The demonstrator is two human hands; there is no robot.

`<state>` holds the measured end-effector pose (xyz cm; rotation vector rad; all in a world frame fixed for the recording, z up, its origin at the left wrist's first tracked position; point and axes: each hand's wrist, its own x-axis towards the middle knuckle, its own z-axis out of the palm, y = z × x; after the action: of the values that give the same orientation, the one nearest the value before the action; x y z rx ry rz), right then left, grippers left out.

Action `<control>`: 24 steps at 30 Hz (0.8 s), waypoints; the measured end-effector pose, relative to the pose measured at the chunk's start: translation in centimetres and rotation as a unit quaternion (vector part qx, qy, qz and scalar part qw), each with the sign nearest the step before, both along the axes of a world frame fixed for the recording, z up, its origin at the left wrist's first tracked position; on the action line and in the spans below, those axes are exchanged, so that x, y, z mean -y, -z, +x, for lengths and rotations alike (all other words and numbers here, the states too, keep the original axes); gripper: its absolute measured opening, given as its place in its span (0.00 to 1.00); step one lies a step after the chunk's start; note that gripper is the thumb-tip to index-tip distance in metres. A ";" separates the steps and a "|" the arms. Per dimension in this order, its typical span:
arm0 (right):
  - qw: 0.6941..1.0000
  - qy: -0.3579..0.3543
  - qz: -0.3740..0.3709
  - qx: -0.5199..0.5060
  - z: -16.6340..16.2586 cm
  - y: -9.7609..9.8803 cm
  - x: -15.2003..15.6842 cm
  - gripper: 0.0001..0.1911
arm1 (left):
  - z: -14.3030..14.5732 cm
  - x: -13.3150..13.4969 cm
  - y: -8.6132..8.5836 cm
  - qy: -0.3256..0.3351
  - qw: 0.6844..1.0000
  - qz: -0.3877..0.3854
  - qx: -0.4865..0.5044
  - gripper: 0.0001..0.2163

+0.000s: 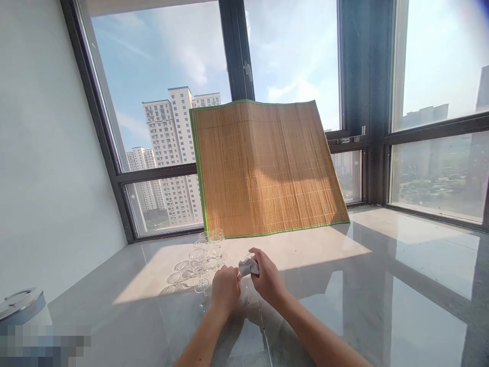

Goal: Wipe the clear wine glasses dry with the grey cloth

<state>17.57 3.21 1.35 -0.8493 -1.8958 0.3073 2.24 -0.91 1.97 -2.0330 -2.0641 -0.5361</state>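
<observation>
Round tin [21, 305]: far left, at the counter's edge.
Glasses [204, 253]: clear stemmed cluster, just left of the hands.
Left hand [225, 291]: clenched; what it grasps, cannot tell.
Cloth [248, 266]: small, white, crumpled, between both hands above the counter [382, 306].
Right hand [269, 278]: pinches the cloth.
Bamboo mat [267, 168]: leans against the window behind.

Sunlit glossy floor [382, 285], white wall [46, 178], tall dark-framed windows [290, 56]

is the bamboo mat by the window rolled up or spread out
Spread out. The bamboo mat stands on its lower edge, leaning back against the window frame, its slats and green border showing across its full face.
</observation>
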 end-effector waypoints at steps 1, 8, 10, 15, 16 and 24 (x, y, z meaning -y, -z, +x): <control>1.000 0.002 0.002 0.013 0.1 -0.2 0.0 0.30 | 0.1 0.1 -0.2 0.027 0.999 0.006 -0.022 0.10; 0.996 0.079 -0.039 -0.002 3.3 -0.5 -2.6 0.28 | -0.8 0.2 -1.1 0.107 0.992 0.039 -0.046 0.08; 0.993 0.090 -0.078 -0.018 4.0 -0.2 -3.4 0.27 | -1.3 0.2 -1.2 0.105 0.993 0.047 -0.039 0.08; 0.978 0.016 -0.190 -0.083 4.1 0.6 -4.1 0.24 | -1.9 0.1 -0.8 0.101 0.993 0.057 -0.013 0.09; 0.974 -0.002 -0.207 -0.092 4.0 0.6 -4.1 0.24 | -1.9 0.1 -0.7 0.098 0.994 0.056 -0.010 0.10; 0.951 -0.066 -0.276 -0.122 3.7 0.1 -3.4 0.25 | -2.0 0.0 -1.1 0.058 0.998 0.017 -0.009 0.09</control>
<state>21.29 6.62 1.28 -0.9919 -1.6512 1.0133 0.24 -0.91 3.04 -2.1397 -1.9229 -0.5660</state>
